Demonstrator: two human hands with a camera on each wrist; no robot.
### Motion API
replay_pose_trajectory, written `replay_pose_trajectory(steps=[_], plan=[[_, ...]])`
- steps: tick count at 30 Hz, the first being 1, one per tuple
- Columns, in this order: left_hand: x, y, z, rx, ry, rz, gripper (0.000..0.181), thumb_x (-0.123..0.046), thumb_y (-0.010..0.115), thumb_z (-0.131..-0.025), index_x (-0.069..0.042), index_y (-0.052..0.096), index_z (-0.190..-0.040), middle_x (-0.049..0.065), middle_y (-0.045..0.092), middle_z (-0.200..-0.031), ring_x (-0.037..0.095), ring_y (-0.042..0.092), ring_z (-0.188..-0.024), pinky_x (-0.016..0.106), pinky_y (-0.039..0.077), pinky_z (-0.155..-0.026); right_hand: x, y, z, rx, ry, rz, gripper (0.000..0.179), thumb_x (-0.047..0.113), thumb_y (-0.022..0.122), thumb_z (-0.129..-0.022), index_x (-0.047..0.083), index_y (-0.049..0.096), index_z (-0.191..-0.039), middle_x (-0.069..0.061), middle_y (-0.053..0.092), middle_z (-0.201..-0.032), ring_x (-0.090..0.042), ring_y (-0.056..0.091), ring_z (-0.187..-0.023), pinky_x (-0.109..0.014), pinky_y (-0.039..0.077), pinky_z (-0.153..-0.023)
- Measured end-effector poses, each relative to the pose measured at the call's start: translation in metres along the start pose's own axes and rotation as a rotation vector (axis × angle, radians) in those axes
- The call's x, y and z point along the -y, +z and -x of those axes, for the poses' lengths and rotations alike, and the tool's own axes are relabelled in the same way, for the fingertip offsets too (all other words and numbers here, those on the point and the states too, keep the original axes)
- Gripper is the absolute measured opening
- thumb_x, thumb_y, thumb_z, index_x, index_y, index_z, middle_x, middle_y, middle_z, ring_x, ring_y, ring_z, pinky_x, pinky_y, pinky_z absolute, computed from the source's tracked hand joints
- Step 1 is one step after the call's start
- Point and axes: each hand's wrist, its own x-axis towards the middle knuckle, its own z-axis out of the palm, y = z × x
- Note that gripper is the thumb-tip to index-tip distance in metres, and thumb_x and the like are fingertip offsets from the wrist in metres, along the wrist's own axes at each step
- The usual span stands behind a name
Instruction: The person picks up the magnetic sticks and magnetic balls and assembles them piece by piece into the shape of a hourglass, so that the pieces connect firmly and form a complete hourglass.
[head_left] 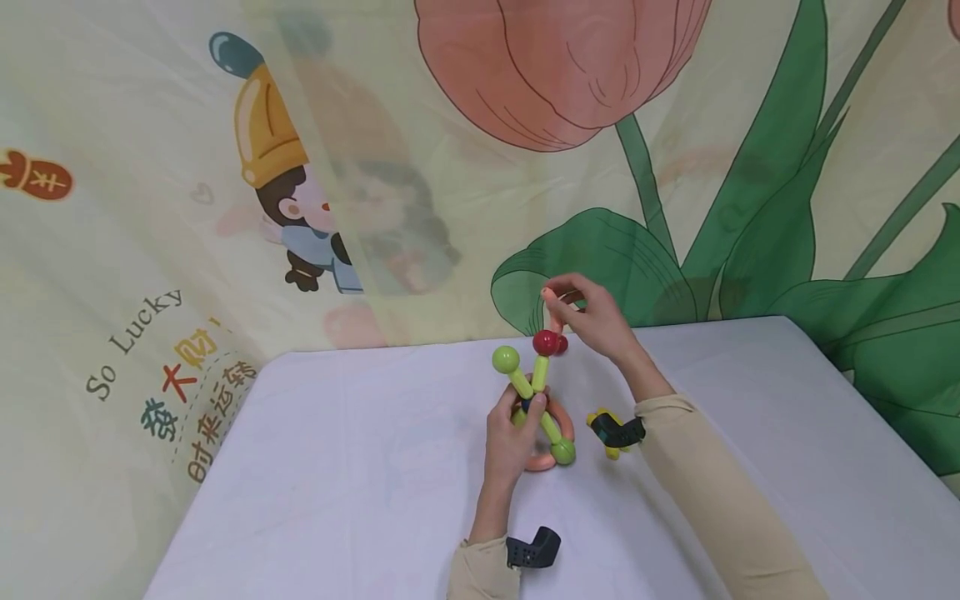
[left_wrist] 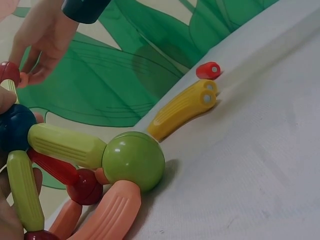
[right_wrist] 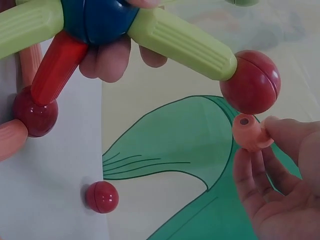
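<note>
My left hand (head_left: 512,437) grips a construction of magnetic sticks and balls around its dark blue ball (right_wrist: 102,17). From that ball, light green sticks (right_wrist: 185,45) and a red stick (right_wrist: 59,69) spread outward. A green ball (left_wrist: 133,161) and a red ball (left_wrist: 85,187) join it to curved orange sticks (left_wrist: 112,212) at the base. Another green ball (head_left: 506,359) tips the upper left arm. With thumb and fingers, my right hand (head_left: 592,317) pinches a curved orange stick (right_wrist: 252,132) close by the upper red ball (right_wrist: 250,82); whether they touch I cannot tell.
Yellow curved sticks (left_wrist: 185,110) and a short red stick (left_wrist: 208,70) lie on the white table (head_left: 360,467), near my right wrist. A loose red ball (right_wrist: 102,197) rests near the table's far edge. Behind hangs a printed curtain (head_left: 450,208).
</note>
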Motion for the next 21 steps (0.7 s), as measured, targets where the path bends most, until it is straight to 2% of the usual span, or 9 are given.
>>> replay_pose_trajectory(steps=[11, 21], plan=[[0.001, 0.0, -0.001, -0.001, 0.004, -0.006, 0.031, -0.038, 0.057, -0.093, -0.023, 0.059, -0.12, -0.007, 0.07, -0.106, 0.011, 0.06, -0.103, 0.035, 0.044, -0.096, 0.002, 0.003, -0.002, 0.028, 0.013, -0.021, 0.039, 0.039, 0.058, -0.092, 0.014, 0.056, -0.123, -0.007, 0.06, -0.115, -0.026, 0.055, -0.106, -0.042, 0.049, -0.079], [0.0, 0.001, 0.0, -0.003, -0.003, 0.011, 0.03, -0.039, 0.054, -0.095, -0.023, 0.059, -0.12, -0.003, 0.07, -0.106, 0.011, 0.061, -0.102, 0.031, 0.047, -0.093, 0.009, 0.007, -0.001, 0.147, 0.039, -0.023, 0.043, 0.041, 0.06, -0.091, 0.016, 0.055, -0.126, -0.004, 0.059, -0.121, -0.024, 0.054, -0.111, -0.042, 0.05, -0.084]])
